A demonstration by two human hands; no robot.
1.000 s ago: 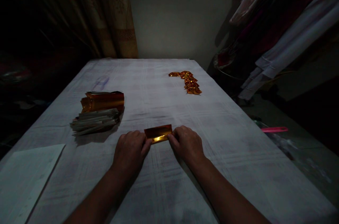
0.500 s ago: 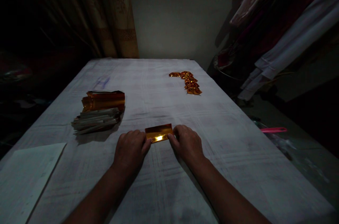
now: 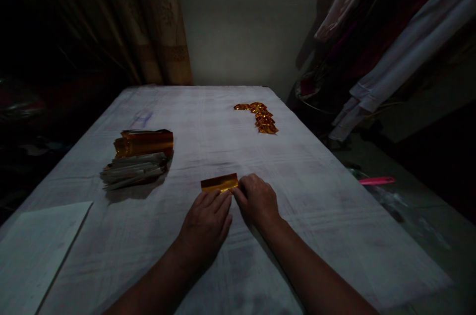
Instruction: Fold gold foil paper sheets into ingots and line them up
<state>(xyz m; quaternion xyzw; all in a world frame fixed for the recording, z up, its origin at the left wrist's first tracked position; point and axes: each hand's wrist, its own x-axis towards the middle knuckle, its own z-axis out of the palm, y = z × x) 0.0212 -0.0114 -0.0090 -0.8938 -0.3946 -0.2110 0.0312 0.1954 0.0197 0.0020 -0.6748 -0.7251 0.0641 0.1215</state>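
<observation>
A small rectangle of shiny gold foil paper (image 3: 219, 182) lies on the cloth in front of me, its near side folded. My left hand (image 3: 207, 220) rests with outstretched fingers laid over the near edge of the paper, pressing it from above. At the right end, my right hand (image 3: 258, 201) pinches the paper's near corner between thumb and curled fingers. My left fingertips cover part of the fold, close to my right thumb.
A table with a pale checked cloth (image 3: 201, 131) fills the middle. At left sit gold foil sheets (image 3: 148, 142), a stack of greyish papers (image 3: 136, 171) and a white sheet (image 3: 44, 250). Several folded gold foil pieces (image 3: 265, 119) lie at the far right. Clothes (image 3: 405, 37) hang beyond the right edge.
My left hand has left the paper's left end and moved right, its fingers now flat over the near edge. My right hand keeps its grip at the right end.
</observation>
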